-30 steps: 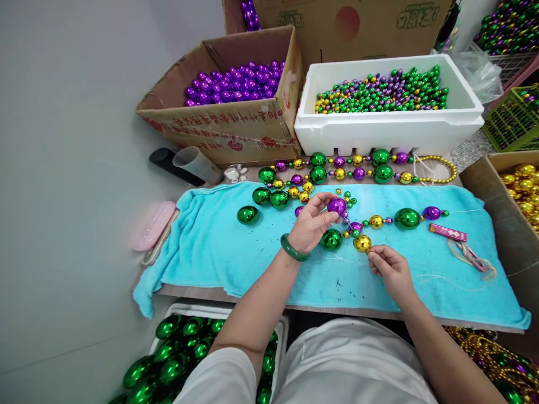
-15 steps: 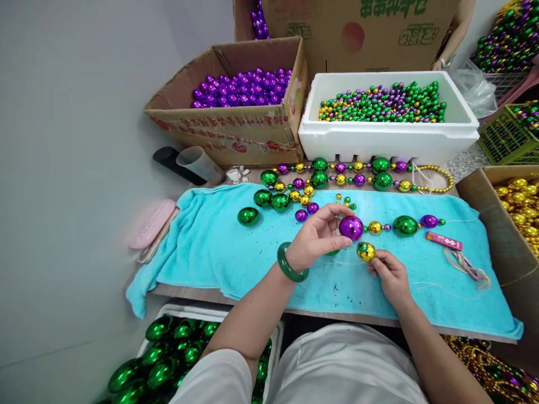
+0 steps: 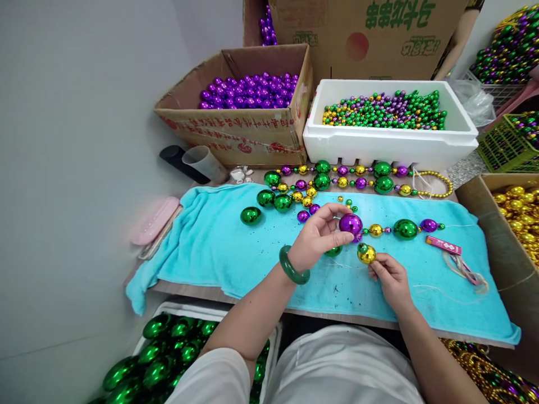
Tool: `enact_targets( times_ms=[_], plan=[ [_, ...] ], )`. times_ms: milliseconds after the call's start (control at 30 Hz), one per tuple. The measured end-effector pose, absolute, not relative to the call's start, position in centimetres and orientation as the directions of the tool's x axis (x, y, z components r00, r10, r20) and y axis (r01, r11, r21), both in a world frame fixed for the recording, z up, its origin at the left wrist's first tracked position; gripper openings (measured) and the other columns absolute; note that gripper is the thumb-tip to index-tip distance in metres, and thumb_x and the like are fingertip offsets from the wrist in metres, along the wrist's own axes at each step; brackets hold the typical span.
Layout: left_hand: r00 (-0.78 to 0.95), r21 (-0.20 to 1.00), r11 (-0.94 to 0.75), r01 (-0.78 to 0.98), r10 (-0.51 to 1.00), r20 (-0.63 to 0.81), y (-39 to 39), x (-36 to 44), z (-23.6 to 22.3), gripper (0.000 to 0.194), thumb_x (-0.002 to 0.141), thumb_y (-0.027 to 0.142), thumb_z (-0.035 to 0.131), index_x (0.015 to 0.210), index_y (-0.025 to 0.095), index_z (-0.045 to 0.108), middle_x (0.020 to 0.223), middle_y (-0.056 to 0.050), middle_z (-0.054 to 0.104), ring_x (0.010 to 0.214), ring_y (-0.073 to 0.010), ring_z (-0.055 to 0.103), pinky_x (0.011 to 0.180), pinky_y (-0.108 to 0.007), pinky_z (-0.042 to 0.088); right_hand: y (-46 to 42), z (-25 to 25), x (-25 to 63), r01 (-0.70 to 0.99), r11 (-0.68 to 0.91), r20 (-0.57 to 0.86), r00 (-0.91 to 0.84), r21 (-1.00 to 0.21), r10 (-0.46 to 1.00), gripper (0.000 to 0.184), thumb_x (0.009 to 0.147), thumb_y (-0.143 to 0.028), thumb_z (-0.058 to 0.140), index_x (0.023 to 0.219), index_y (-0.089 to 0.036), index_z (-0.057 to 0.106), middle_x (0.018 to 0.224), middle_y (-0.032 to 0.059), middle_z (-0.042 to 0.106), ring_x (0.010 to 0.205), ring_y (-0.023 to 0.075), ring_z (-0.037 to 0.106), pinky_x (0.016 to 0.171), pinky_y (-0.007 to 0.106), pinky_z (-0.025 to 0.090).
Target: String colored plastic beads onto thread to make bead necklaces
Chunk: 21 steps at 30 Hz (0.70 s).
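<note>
My left hand, with a green bangle at its wrist, is closed around a shiny purple bead. From that bead a strand runs right across the towel, with a gold bead, a large green bead and another purple bead. Lower and to the right, my right hand pinches a gold bead that has a small green bead at its upper end. Partly under my left hand lies a green bead. Loose green, gold and purple beads sit left of my hands.
A finished-looking bead necklace lies along the back of the turquoise towel. Behind it stand a carton of purple beads and a white foam box. A pink lighter lies at right. Another person's arm shows at the back.
Both hands keep nearly the same place and hold the same beads. A small purple bead now shows just below the large purple one. The camera view has shifted slightly.
</note>
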<state>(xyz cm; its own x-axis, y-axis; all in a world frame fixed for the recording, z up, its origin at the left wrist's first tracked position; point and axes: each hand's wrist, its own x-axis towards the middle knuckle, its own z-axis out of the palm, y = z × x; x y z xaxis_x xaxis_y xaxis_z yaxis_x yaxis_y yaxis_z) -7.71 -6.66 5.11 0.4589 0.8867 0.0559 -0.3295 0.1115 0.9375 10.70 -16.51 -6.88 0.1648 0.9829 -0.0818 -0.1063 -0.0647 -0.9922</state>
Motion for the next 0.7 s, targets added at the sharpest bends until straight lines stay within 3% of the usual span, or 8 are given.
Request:
enact_targets(
  times_ms=[333,533,700],
  plan=[
    [0.438,0.943,0.087,-0.321,0.897,0.066,-6.4,-7.6,5.4,0.04,0.065,0.018,0.079,0.097,0.02,0.055,0.095,-0.001,0.055,0.079,-0.0092,0.055,0.068,-0.02,0.047,-16.3,-5.8,10.6,-0.081,-0.072,-0.088,0.211,-0.994,0.974,0.016,0.08,-0.034,0.065,0.08,-0.019,0.065,0.061,-0.0015,0.057,0.054,0.0094,0.05,0.049,0.022,0.041],
    [0.452,0.92,0.115,-0.375,0.889,0.073,-6.4,-7.5,5.3,0.042,0.066,0.021,0.078,0.102,0.02,0.056,0.1,-0.003,0.056,0.081,-0.0109,0.056,0.07,-0.022,0.048,-16.4,-5.7,10.5,-0.172,-0.113,-0.14,0.157,-0.979,0.978,0.015,0.08,-0.034,0.065,0.081,-0.019,0.065,0.059,-0.0022,0.057,0.051,0.0085,0.049,0.046,0.02,0.039],
    [0.435,0.934,0.091,-0.346,0.898,0.074,-6.4,-7.5,5.7,0.041,0.066,0.019,0.078,0.101,0.02,0.057,0.097,-0.002,0.057,0.08,-0.0107,0.056,0.069,-0.021,0.048,-16.5,-5.3,10.5,-0.134,-0.073,-0.097,0.185,-0.988,0.978,0.014,0.08,-0.033,0.065,0.08,-0.019,0.065,0.06,-0.0018,0.057,0.052,0.0086,0.05,0.047,0.021,0.04]
  ],
)
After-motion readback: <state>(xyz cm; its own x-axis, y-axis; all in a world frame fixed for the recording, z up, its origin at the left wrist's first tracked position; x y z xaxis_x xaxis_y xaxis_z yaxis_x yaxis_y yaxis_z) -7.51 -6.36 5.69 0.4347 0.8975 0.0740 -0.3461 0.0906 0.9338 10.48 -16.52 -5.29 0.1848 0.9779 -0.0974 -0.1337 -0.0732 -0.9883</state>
